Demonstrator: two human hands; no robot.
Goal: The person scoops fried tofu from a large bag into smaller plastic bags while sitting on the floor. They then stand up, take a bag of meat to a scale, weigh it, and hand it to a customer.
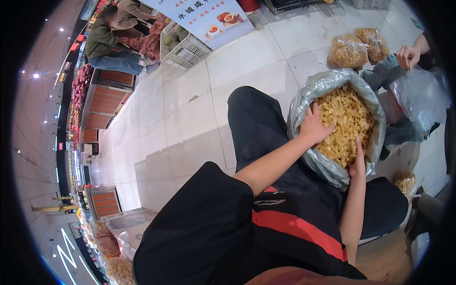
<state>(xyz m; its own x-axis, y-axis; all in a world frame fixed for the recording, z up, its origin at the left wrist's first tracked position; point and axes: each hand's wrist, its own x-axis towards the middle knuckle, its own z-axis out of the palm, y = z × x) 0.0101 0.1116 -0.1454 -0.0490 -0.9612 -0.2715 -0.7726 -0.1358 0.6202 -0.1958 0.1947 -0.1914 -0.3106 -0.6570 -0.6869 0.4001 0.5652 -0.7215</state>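
A large sack (302, 98) with a clear plastic liner rolled over its rim stands open between my knees. It is filled with crinkled, yellow-brown dried food pieces (343, 114). My left hand (315, 126) lies on the near left part of the pile, fingers spread and thumb apart. On the right side, my right hand (357, 162) is edge-on inside the rim, against the pieces. Some of its fingers are hidden, so I cannot tell whether it holds any.
Across the sack, another person's hand (409, 56) holds a clear plastic bag (420, 96). Two filled bags (347, 51) sit on the tiled floor (249, 71); another bag (405, 181) is at right. Beyond are a plastic crate (187, 53), a printed sign (213, 21) and two people beside produce.
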